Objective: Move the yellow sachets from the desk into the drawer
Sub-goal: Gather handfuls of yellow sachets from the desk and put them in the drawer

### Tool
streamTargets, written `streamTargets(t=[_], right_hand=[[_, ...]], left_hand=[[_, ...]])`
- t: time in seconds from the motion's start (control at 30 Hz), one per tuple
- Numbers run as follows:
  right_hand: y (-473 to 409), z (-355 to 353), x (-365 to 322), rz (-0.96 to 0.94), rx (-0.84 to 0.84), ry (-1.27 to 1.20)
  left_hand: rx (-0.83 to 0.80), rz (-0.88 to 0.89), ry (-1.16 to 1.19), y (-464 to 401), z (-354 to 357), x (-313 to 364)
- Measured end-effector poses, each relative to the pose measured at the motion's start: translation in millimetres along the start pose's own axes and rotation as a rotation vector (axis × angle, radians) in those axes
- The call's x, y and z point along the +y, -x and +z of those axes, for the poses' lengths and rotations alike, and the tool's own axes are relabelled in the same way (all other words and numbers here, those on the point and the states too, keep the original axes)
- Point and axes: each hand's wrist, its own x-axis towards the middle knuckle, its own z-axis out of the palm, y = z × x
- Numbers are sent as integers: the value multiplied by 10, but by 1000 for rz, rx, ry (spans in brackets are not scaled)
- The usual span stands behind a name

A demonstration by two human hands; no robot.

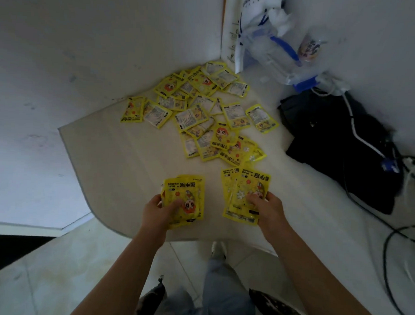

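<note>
On pale desk [106,167], scattered yellow sachets [199,114]

Yellow sachets [199,109] on desk [121,158], stacks in both hands.

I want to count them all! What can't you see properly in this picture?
- The drawer: nowhere in the head view.
- Pile of sachets: they overlap, so an exact count is impossible.
- Stacks in the left hand and right hand: lower sachets hidden under the top ones.
- Small print: too blurred.
</note>
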Motion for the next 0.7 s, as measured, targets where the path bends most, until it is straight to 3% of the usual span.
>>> streamTargets(t=[0.4,0.7], right_hand=[[1337,-62,1321,-28,164,-192],[2171,-520,1954,-8,245,-315]], left_hand=[[-199,-31,-119,641,-841,-662],[-347,-20,-258,1232,-917,-1179]])
